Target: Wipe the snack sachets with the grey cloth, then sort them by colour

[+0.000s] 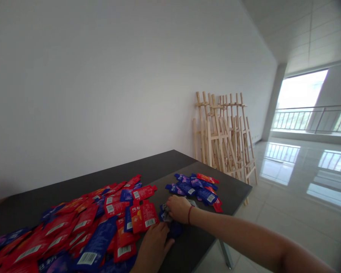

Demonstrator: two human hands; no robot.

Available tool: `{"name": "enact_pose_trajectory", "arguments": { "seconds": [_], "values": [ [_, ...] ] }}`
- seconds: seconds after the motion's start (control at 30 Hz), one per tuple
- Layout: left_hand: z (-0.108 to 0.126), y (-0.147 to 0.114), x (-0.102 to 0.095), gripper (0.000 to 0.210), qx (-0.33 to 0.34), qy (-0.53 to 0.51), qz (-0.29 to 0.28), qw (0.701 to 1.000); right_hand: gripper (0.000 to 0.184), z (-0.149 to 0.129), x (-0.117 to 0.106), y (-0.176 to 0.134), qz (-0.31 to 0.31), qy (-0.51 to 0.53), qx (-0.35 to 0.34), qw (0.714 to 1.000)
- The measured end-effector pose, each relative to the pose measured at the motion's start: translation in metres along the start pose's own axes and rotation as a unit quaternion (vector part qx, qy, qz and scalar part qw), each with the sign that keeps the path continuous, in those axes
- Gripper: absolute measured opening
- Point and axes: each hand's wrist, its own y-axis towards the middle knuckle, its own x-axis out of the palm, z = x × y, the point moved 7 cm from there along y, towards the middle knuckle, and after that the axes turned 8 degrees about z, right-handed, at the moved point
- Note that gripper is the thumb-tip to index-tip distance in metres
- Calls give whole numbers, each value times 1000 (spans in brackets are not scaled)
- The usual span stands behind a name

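Note:
My right hand (179,208), with a thin red band at the wrist, is closed on a crumpled grey cloth (167,217). It presses the cloth onto a dark blue pouch (175,229) lying on the table. The near end of that pouch sits between the thumb and fingers of my left hand (155,240); the two hands partly hide it. Just left of the cloth lie red spouted pouches (149,217) with white barcode labels. Beyond my right hand is a smaller group of blue pouches (187,188) mixed with a few red ones.
A large heap of red and blue pouches (74,223) spreads over the left of the dark table (170,161). Wooden easels (218,136) lean against the white wall behind the table's far right corner. Glossy tiled floor (284,197) runs toward a railing (309,119) by the windows.

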Motion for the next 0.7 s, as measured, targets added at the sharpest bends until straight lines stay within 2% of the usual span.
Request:
{"name": "enact_pose_trajectory", "arguments": {
  "seconds": [0.1,0.2,0.3,0.43,0.5,0.57,0.63,0.7],
  "values": [
    [1,0,1,21,16,-2,2,1000,22,-2,6,16,7,-18,14,1000],
    [-5,1,2,15,3,-8,26,1000,19,-10,7,14,10,-22,-19,1000],
    [-12,1,1,18,-12,-1,66,998,21,-19,1,-10,15,-7,-94,995],
    [-19,3,-1,48,-14,9,117,993,32,-29,-9,-54,22,45,-218,975],
    [-20,5,2,66,-11,-6,103,995,34,-28,-12,-67,18,70,-255,964],
    [-20,7,7,75,-18,-24,62,998,33,-25,-12,-68,14,80,-262,962],
    [-21,9,11,78,-38,-37,26,998,33,-19,-11,-56,14,67,-231,970],
    [-22,10,11,83,-58,-46,14,997,34,-13,-8,-39,16,41,-182,982]
  ]
}}
